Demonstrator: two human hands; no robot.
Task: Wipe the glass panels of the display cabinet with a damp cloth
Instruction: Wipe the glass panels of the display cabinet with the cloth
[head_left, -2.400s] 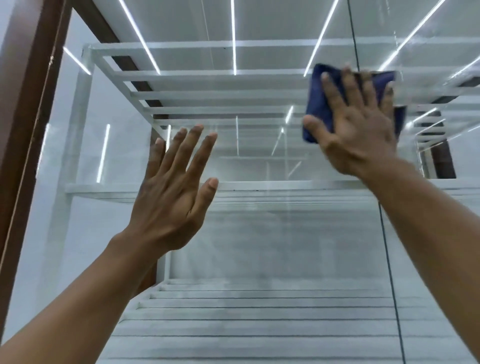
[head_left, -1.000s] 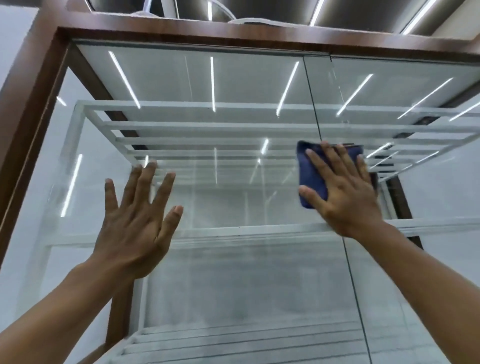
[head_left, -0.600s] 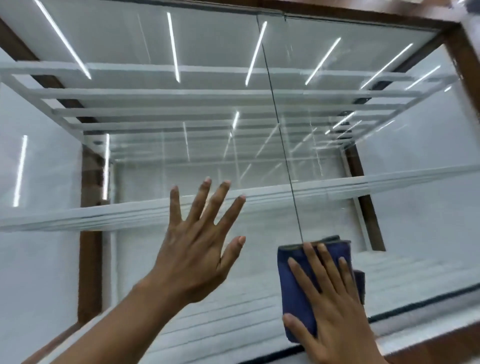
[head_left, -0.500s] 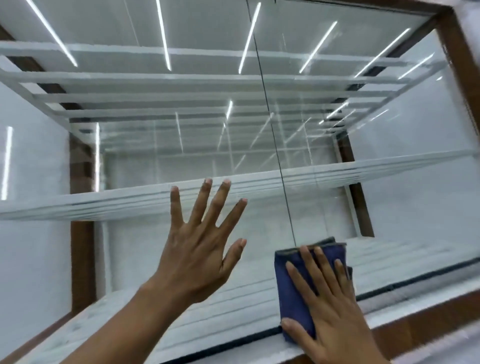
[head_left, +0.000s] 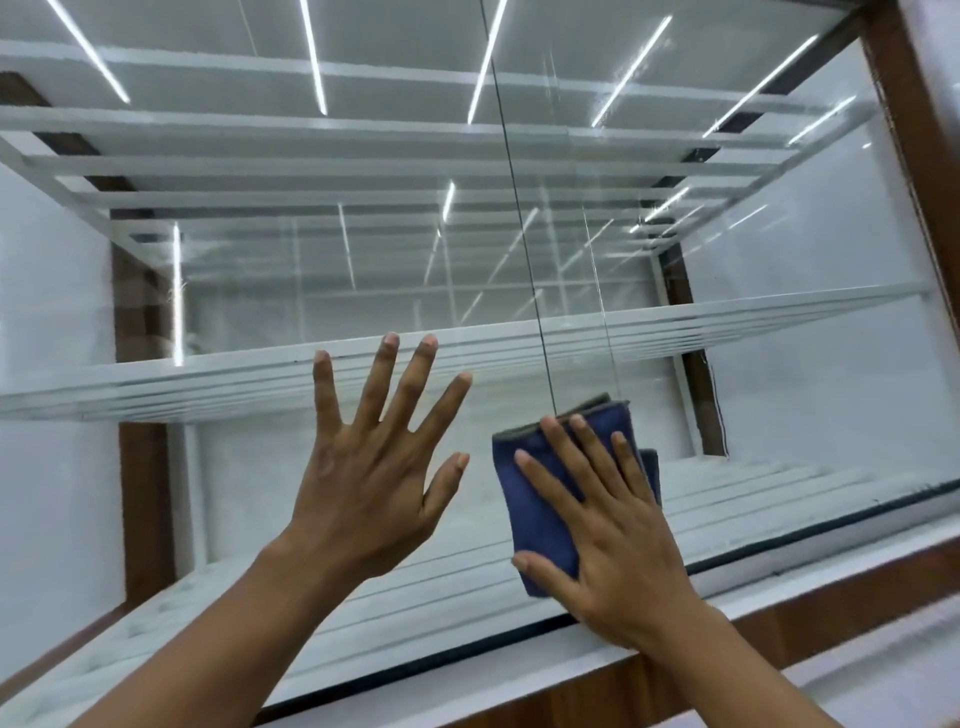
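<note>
Glass panel (head_left: 753, 389) open above, right hand (head_left: 618, 551) flat on blue cloth (head_left: 535, 499) near bottom edge (head_left: 831, 526), left hand (head_left: 374, 478) splayed

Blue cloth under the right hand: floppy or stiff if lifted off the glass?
Probably floppy: the blue cloth is folded in layers, one corner poking out beside the right hand. Likely light, since flat fingers alone pin it to the glass panel. It may drop if pressure eases.

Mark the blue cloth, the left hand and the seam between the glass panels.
blue cloth (head_left: 540, 525): head view, bare fold near its left edge.
left hand (head_left: 363, 488): head view, back of the hand.
seam (head_left: 512, 182): head view, upper stretch of the dark line.
</note>
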